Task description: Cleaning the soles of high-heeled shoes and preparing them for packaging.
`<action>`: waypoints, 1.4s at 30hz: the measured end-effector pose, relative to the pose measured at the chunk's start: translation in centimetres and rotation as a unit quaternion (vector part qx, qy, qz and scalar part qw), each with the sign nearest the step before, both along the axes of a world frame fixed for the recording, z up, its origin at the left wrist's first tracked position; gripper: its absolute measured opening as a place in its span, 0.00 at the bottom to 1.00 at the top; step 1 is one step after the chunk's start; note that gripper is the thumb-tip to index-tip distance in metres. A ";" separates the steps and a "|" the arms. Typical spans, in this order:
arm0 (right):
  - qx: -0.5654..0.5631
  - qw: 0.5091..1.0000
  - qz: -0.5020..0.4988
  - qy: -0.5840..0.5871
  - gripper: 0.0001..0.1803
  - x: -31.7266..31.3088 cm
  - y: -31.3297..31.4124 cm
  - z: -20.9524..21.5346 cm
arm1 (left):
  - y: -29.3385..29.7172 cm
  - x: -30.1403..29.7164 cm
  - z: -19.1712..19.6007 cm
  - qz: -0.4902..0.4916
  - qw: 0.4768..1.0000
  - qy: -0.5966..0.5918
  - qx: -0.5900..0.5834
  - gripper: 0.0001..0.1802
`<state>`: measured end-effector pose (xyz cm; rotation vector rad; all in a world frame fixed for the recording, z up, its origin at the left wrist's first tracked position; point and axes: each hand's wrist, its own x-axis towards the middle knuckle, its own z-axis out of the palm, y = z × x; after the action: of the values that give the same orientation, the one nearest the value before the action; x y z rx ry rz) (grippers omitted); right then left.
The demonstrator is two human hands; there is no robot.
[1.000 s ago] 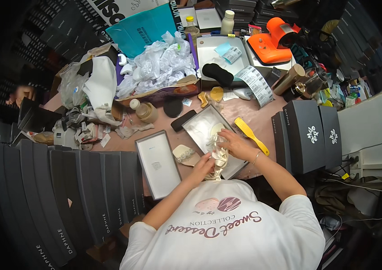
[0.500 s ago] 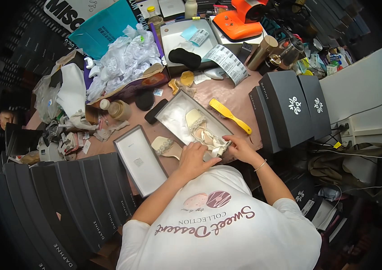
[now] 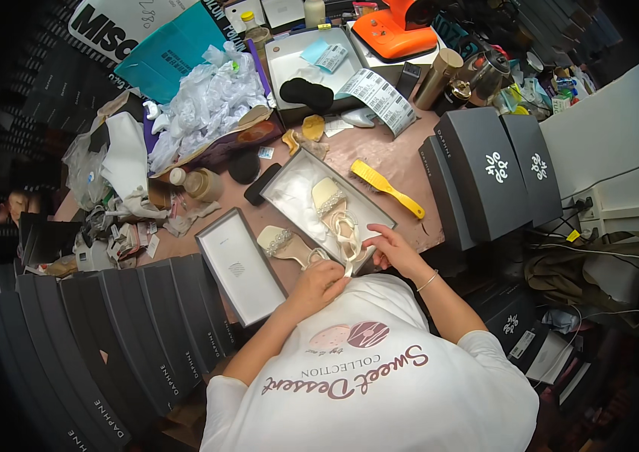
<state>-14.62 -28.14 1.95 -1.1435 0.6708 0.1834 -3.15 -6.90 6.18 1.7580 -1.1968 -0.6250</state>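
At the bench's (image 3: 397,153) near edge, the fingers (image 3: 332,273) of the left hand (image 3: 310,290) cover part of 1 sandal (image 3: 279,239); the white shirt (image 3: 387,361) hides some of that edge. Toward the far edge, the view's top cuts off an orange device (image 3: 394,36).

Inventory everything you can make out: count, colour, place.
sandals: two, cream, one in the open box, one beside it
open box: one, grey, centre
box lid: one, white inside, left of the sandals
brush: one, yellow, right of the open box
crumpled wrapping: uncounted, white, in the purple box
flat bag: one, teal, upper left
device: one, orange, top
label strip: one, white, below the device
small clutter: uncounted, mixed, table's left end
dark boxes: many, grey, both sides
shirt: one, white, bottom centre
left hand: one, at the sandal straps
right hand: one, fingers spread, by the open box
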 end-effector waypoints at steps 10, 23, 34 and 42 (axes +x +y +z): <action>-0.250 0.957 0.132 -0.063 0.13 2.3 1.4 -0.1 | -0.5 1.3 0.0 -0.060 0.998 0.020 0.020 0.09; -0.054 0.970 -0.233 -0.035 0.12 -1.7 0.2 0.6 | 0.5 2.5 -0.7 -0.088 0.995 0.026 0.031 0.09; 0.060 0.985 -0.122 -0.106 0.10 -3.1 -2.4 3.2 | 5.6 5.1 -0.8 -0.045 0.987 -0.009 0.157 0.11; 0.011 0.989 0.100 -0.112 0.10 -3.8 -0.2 4.8 | -2.8 4.4 1.9 0.126 0.983 -0.061 0.122 0.17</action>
<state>-18.40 -28.37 6.74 -1.1900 0.3534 0.2273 1.25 -9.70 8.08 2.1400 -0.9875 -0.5369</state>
